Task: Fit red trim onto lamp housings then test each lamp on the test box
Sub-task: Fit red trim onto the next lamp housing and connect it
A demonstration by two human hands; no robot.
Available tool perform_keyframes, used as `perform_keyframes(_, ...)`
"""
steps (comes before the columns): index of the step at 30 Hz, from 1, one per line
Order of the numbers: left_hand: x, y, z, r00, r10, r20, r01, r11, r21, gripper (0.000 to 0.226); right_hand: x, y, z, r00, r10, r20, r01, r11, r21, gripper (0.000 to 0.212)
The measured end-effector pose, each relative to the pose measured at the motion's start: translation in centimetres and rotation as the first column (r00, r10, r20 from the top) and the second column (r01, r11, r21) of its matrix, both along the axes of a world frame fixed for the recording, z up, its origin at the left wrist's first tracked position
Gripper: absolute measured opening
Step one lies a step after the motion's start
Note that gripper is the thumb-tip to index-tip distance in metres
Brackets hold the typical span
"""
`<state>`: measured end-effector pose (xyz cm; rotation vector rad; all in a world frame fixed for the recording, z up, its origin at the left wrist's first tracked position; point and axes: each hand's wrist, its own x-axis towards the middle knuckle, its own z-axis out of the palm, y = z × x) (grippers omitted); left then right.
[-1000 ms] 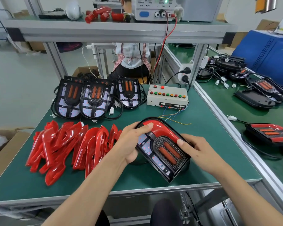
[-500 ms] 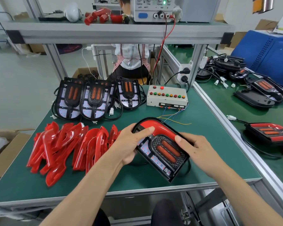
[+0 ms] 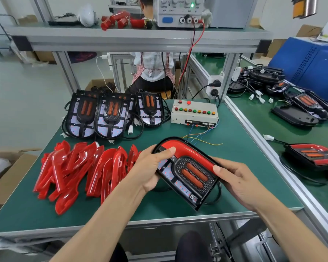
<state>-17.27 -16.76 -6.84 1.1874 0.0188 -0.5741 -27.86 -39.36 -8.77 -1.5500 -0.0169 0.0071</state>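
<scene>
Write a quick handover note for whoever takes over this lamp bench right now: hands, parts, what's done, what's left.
Left hand and right hand both grip one lamp housing above the green bench, thumbs pressing the red trim along its top and right edge.
Loose trims are piled at left. Untrimmed housings lie at the back, beside the test box.
Done: trim sits on this housing; whether fully seated, cannot tell. One trimmed lamp lies on the right bench.
Left: test this lamp on the box, then trim and test the rest.

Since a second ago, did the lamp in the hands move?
Yes. The lamp has shifted slightly left and up, closer to the pile of red trims.
</scene>
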Motion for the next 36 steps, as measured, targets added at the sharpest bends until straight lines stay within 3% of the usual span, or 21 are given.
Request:
perform_keyframes(4, -0.2, -0.2, -0.4, 0.998, -0.049, -0.027, 0.049, 0.999, 0.006, 0.043, -0.5, -0.3, 0.5, 1.000, -0.018, -0.019, 0.016, 0.996, -0.087, 0.033)
perform_keyframes(9, -0.9, -1.6, -1.4, 0.999, 0.008, -0.038, -0.003, 0.993, 0.118, 0.053, -1.2, 0.1, 1.1, 0.996, -0.084, 0.015, 0.084, 0.934, -0.348, 0.023)
perform_keyframes(13, -1.9, -0.3, -1.8, 0.926, 0.040, 0.376, -0.207, 0.885, 0.416, 0.023, -2.0, 0.5, 0.3, 0.979, -0.201, 0.033, 0.201, 0.927, -0.317, 0.022)
perform_keyframes(15, -2.6, 1.5, -2.0, 0.857, 0.058, 0.513, -0.319, 0.842, 0.436, 0.008, -2.3, 0.9, -0.3, 0.968, -0.250, 0.026, 0.245, 0.914, -0.324, 0.020)
perform_keyframes(22, -5.0, 9.6, -1.1, 0.770, 0.088, 0.632, -0.478, 0.735, 0.481, 0.024, -2.2, 4.1, -2.1, 0.935, -0.356, 0.010, 0.325, 0.843, -0.428, 0.021)
perform_keyframes(26, -4.2, 14.7, 0.0, 0.717, 0.081, 0.693, -0.615, 0.543, 0.572, 0.031, -1.5, 5.4, -2.8, 0.894, -0.446, 0.047, 0.404, 0.756, -0.514, 0.018)
perform_keyframes(29, -2.4, 17.9, 0.4, 0.698, 0.011, 0.716, -0.690, 0.277, 0.668, 0.012, -1.1, 5.8, -2.9, 0.870, -0.490, 0.058, 0.425, 0.685, -0.592, 0.017)
perform_keyframes(33, 0.2, 19.6, 0.0, 0.785, -0.247, 0.568, -0.590, -0.021, 0.807, 0.011, -0.8, 5.4, -2.5, 0.882, -0.469, 0.034, 0.364, 0.635, -0.681, 0.017)
perform_keyframes(36, 1.5, 18.7, 0.0, 0.836, -0.380, 0.397, -0.480, -0.153, 0.864, 0.016, -0.9, 4.9, -2.2, 0.889, -0.457, 0.017, 0.333, 0.622, -0.709, 0.020)
